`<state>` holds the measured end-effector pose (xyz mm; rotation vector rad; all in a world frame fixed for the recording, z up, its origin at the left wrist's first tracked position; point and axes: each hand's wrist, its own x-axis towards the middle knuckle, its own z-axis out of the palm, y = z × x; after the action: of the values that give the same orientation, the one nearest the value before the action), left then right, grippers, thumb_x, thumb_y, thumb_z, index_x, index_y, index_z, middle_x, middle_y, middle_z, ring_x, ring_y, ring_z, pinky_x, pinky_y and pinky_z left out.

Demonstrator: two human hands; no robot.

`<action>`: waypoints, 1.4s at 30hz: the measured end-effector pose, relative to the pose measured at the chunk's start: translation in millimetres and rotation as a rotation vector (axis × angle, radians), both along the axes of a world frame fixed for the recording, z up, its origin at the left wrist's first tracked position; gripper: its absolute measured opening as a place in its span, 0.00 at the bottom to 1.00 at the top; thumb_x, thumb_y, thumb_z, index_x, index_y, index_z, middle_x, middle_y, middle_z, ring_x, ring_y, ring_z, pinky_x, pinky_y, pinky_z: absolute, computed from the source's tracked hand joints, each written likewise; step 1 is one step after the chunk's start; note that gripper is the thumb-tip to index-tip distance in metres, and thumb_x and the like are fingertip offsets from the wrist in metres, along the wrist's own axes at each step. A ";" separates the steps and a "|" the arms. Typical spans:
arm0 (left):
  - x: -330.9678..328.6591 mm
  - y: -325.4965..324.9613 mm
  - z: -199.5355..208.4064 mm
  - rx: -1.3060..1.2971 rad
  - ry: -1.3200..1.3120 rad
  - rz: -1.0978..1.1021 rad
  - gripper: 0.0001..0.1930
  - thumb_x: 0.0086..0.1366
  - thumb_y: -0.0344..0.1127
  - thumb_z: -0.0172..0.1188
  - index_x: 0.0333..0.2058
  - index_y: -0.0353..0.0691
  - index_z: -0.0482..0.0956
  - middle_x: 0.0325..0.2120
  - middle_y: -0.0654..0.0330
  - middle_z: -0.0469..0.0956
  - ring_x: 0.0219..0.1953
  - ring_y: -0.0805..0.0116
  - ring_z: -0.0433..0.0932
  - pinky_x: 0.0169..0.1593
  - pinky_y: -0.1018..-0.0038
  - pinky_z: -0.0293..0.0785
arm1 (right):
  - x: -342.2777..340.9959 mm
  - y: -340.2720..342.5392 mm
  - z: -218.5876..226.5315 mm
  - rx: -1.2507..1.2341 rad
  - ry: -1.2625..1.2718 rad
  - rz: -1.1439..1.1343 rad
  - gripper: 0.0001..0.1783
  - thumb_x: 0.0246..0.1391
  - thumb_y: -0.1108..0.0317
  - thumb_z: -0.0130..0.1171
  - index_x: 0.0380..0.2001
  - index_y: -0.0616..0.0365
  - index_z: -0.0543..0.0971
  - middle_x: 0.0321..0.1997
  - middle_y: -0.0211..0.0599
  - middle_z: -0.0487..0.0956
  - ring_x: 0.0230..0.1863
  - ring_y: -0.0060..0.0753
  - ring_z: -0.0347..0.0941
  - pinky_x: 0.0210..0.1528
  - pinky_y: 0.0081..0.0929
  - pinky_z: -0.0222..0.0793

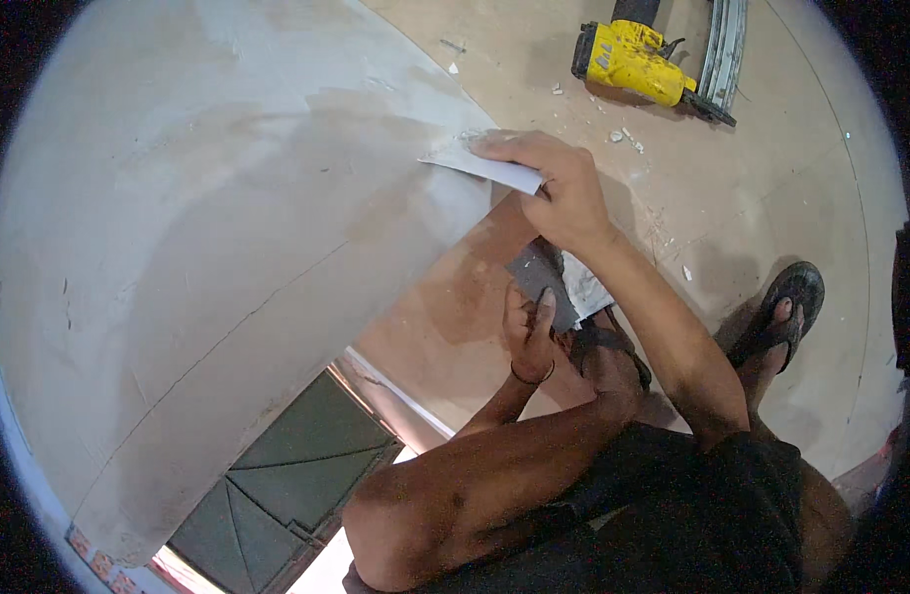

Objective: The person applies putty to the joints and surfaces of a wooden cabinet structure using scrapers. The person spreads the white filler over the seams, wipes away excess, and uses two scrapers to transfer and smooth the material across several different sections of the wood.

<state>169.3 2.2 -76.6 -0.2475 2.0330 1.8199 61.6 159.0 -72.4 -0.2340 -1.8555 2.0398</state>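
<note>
In my right hand (559, 183) is a thin white flat piece (475, 163), like a flexible putty spreader. Its free edge rests on the pale, smeared wall surface (277, 188), by the corner with the floor, and white paste shows along it. My left hand (532, 327), with a thin band at its wrist, pinches a dark grey flat sheet (544, 282) lower down, beneath my right forearm. White paste (585, 285) lies beside and partly on that sheet; the forearm covers some of it.
A yellow nail gun (638, 64) lies on the tan floor (771, 178) beside ribbed metal strips (724, 49). White crumbs (628, 139) are scattered nearby. My sandalled foot (786, 312) stands at right. A green metal door (287, 475) shows at lower left.
</note>
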 end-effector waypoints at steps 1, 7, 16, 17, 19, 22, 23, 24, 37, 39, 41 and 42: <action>-1.6 -1.8 3.4 -0.052 0.005 -0.043 0.20 0.56 0.22 0.46 0.49 0.31 0.58 0.44 0.57 0.67 0.44 0.71 0.66 0.49 0.75 0.59 | -0.4 -3.0 -0.3 -0.004 -0.004 -0.002 0.24 0.28 0.82 0.49 0.35 0.54 0.77 0.38 0.42 0.75 0.40 0.41 0.71 0.43 0.27 0.66; -3.6 11.3 3.7 0.023 -0.007 0.015 0.16 0.57 0.25 0.47 0.45 0.31 0.59 0.37 0.58 0.68 0.38 0.76 0.67 0.43 0.81 0.61 | 8.2 0.5 -18.0 0.103 0.096 -0.058 0.23 0.27 0.81 0.51 0.34 0.54 0.77 0.37 0.40 0.76 0.39 0.40 0.72 0.41 0.26 0.67; -6.6 9.8 12.8 0.021 -0.068 -0.024 0.17 0.58 0.25 0.47 0.47 0.32 0.58 0.40 0.57 0.67 0.41 0.73 0.65 0.47 0.77 0.60 | -23.4 1.2 -7.9 0.032 -0.009 -0.041 0.21 0.27 0.78 0.51 0.31 0.50 0.77 0.32 0.37 0.76 0.34 0.39 0.72 0.35 0.28 0.67; -9.2 8.5 14.0 0.015 -0.065 -0.016 0.17 0.58 0.25 0.47 0.47 0.32 0.58 0.40 0.57 0.67 0.41 0.73 0.65 0.47 0.77 0.60 | -24.4 3.3 -5.9 0.049 0.004 0.013 0.21 0.28 0.81 0.50 0.32 0.54 0.77 0.34 0.39 0.76 0.36 0.37 0.72 0.39 0.26 0.67; -11.6 9.0 13.1 -0.031 0.016 -0.046 0.16 0.58 0.26 0.47 0.46 0.32 0.59 0.40 0.58 0.67 0.41 0.74 0.65 0.47 0.78 0.60 | -24.6 7.7 -4.7 0.067 0.015 0.075 0.21 0.28 0.83 0.49 0.32 0.58 0.77 0.37 0.42 0.76 0.39 0.36 0.73 0.43 0.25 0.66; -10.4 5.8 9.7 -0.029 -0.047 -0.043 0.17 0.58 0.26 0.47 0.46 0.32 0.59 0.40 0.59 0.67 0.42 0.74 0.65 0.47 0.78 0.59 | -14.8 23.2 -4.5 0.146 0.027 0.141 0.19 0.30 0.82 0.52 0.32 0.57 0.77 0.36 0.41 0.76 0.39 0.37 0.73 0.41 0.25 0.67; -10.1 7.2 7.6 -0.014 -0.040 -0.046 0.17 0.58 0.26 0.47 0.46 0.32 0.59 0.40 0.59 0.67 0.42 0.74 0.65 0.47 0.78 0.59 | -5.1 33.1 -7.3 0.265 0.043 0.175 0.16 0.30 0.77 0.55 0.30 0.54 0.77 0.34 0.38 0.76 0.36 0.38 0.72 0.38 0.26 0.67; -8.9 9.6 6.0 0.001 -0.030 -0.029 0.17 0.58 0.27 0.47 0.46 0.32 0.60 0.39 0.59 0.67 0.41 0.73 0.65 0.46 0.78 0.60 | 5.4 43.8 -8.9 0.387 0.057 0.206 0.13 0.31 0.72 0.58 0.28 0.51 0.78 0.32 0.36 0.77 0.33 0.39 0.72 0.34 0.27 0.67; -13.4 29.2 28.7 0.120 0.131 0.010 0.16 0.59 0.27 0.45 0.45 0.28 0.60 0.40 0.54 0.67 0.40 0.70 0.66 0.44 0.76 0.62 | 121.8 100.3 31.5 0.816 -0.183 0.434 0.19 0.26 0.76 0.55 0.30 0.50 0.76 0.27 0.28 0.74 0.31 0.33 0.70 0.31 0.27 0.68; -16.9 23.5 27.0 0.101 0.161 -0.036 0.15 0.59 0.27 0.45 0.45 0.28 0.59 0.40 0.54 0.67 0.41 0.69 0.66 0.44 0.76 0.62 | 129.4 99.3 33.4 0.866 -0.205 0.449 0.19 0.26 0.75 0.55 0.30 0.49 0.76 0.27 0.26 0.72 0.32 0.31 0.69 0.30 0.26 0.68; -17.2 25.2 28.7 0.144 0.126 -0.064 0.15 0.59 0.26 0.44 0.45 0.28 0.59 0.40 0.54 0.67 0.41 0.69 0.66 0.46 0.76 0.61 | 133.0 97.6 36.9 0.942 -0.261 0.424 0.18 0.27 0.74 0.55 0.30 0.48 0.75 0.27 0.24 0.72 0.32 0.29 0.68 0.30 0.26 0.68; -17.0 27.7 28.0 0.107 0.130 -0.036 0.15 0.58 0.25 0.44 0.45 0.29 0.59 0.41 0.54 0.66 0.42 0.70 0.65 0.47 0.76 0.60 | 134.5 96.6 37.8 0.951 -0.268 0.428 0.18 0.27 0.74 0.55 0.30 0.48 0.75 0.27 0.24 0.72 0.32 0.29 0.68 0.30 0.26 0.68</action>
<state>152.3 29.9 -48.6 -0.0628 2.0029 1.9613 196.1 255.5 -34.6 0.1759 -3.0007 1.1273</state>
